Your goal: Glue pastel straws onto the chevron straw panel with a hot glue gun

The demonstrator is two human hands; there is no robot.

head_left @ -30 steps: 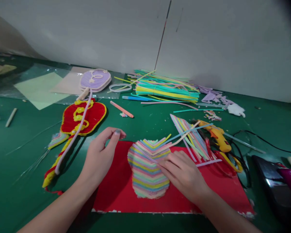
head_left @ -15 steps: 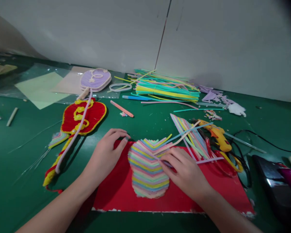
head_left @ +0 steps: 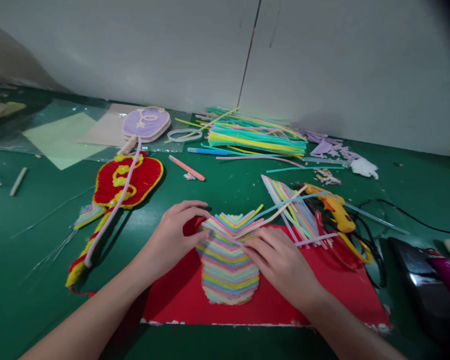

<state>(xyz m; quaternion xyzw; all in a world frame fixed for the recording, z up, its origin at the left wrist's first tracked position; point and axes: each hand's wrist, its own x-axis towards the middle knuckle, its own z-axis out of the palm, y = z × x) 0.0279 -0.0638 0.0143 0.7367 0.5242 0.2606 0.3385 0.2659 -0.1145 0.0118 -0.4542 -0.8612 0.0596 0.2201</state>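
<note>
your left hand [head_left: 174, 230], its grip unclear, has reached the far-left edge of the striped panel [head_left: 230, 275] on the red board [head_left: 180, 305], bringing both hands to the lilac strip [head_left: 225, 235] your right hand [head_left: 281, 257] pinches.

Can pass across green tabletop [head_left: 225, 192] between orange pen [head_left: 187, 168] and striped piece [head_left: 230, 272]; blocked to the right by triangular strip panel [head_left: 303, 215], yellow glue gun [head_left: 339, 212], black cable [head_left: 416, 217].

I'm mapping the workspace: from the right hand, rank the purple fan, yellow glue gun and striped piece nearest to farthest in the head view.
1. Striped piece, partly under the right hand.
2. Yellow glue gun, off to the right.
3. Purple fan, far back left.
</note>
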